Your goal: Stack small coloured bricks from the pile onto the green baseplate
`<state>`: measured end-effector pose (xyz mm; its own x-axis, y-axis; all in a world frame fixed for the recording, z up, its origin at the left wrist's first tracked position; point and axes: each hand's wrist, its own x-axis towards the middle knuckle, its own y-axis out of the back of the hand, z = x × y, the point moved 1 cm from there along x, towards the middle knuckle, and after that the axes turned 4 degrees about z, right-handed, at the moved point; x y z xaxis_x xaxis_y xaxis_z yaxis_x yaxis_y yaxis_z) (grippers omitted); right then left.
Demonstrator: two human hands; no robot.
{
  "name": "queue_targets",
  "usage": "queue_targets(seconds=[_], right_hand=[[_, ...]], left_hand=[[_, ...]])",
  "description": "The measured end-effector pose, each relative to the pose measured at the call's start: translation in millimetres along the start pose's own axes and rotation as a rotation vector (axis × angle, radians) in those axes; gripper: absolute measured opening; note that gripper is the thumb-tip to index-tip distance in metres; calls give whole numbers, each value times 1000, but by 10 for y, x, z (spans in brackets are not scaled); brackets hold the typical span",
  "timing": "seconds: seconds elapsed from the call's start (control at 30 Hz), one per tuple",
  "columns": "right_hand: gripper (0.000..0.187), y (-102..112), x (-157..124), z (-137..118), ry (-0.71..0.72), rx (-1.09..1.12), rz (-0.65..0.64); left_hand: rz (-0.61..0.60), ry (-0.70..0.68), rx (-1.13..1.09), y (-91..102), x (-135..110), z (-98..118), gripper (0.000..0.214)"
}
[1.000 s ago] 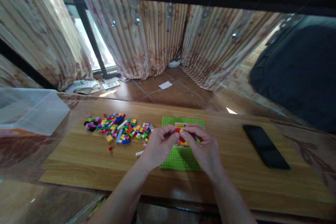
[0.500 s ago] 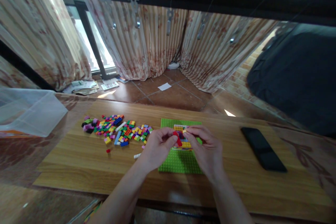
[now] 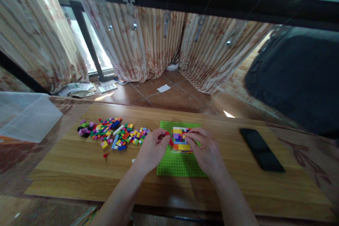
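Observation:
A block of stacked, many-coloured toy bricks [image 3: 180,141] stands on a green baseplate [image 3: 177,167]. At its left side my left hand [image 3: 153,148] is closed on red toy bricks [image 3: 170,140], partly hidden by the fingers. Over the right part of the stack, my right hand [image 3: 208,150] pinches a small yellow brick [image 3: 184,136] between thumb and forefinger. Whether that yellow brick touches the stack I cannot tell.
Loose bricks in many colours [image 3: 108,130] lie in a pile on the wooden table [image 3: 87,176], left of the baseplate. One small red piece [image 3: 105,155] sits apart. A black phone [image 3: 262,150] lies on the right. A translucent plastic bin [image 3: 31,116] stands far left.
My hands have moved apart. The red bricks in my left hand have shifted left, off the stack's middle, so more of its top shows. My right hand still pinches the yellow brick.

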<state>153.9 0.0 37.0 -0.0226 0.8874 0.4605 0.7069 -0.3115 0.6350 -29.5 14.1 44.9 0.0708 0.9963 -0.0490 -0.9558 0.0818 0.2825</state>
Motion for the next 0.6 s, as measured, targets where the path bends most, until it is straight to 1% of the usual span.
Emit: queue_targets(seconds=[0.23,0.43,0.6], right_hand=[[14,-50,-10,-12,11,23,12],[13,-83,0,-33,-18,45,64],[13,-81,14,-64,-38,60,74]], left_hand=[[-8,6,-16,-7,-9,-4,19],[6,11,-30,-8,-16,25,18],[-4,14,-23,-7,-17,30,17]])
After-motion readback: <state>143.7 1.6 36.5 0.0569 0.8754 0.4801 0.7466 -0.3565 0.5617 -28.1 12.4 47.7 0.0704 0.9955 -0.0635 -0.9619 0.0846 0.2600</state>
